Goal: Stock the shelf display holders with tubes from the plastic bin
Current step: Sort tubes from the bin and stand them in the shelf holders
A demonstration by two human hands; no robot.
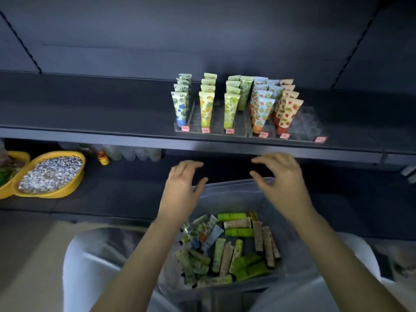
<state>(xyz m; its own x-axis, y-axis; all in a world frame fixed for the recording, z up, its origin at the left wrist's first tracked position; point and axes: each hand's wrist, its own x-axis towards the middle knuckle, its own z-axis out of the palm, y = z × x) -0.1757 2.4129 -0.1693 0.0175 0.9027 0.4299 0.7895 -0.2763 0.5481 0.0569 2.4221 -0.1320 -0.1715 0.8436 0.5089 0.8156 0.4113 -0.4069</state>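
A translucent plastic bin (290, 224) rests on my lap, holding several loose tubes (231, 248) in green, beige and floral prints. On the dark shelf above stand clear display holders (304, 124) with upright rows of tubes (234, 102): blue, orange, green, peach and strawberry prints. The rightmost lane looks bare. My left hand (182, 188) and my right hand (283, 179) hover over the bin's far rim, below the shelf edge. Both have fingers spread and curled, and neither holds anything.
The shelf front edge (202, 145) runs just above my hands. On the lower shelf at left sit two yellow tubs (74, 176) of small items, a small orange bottle (103, 158) and clear containers behind it. The upper shelf left of the holders is bare.
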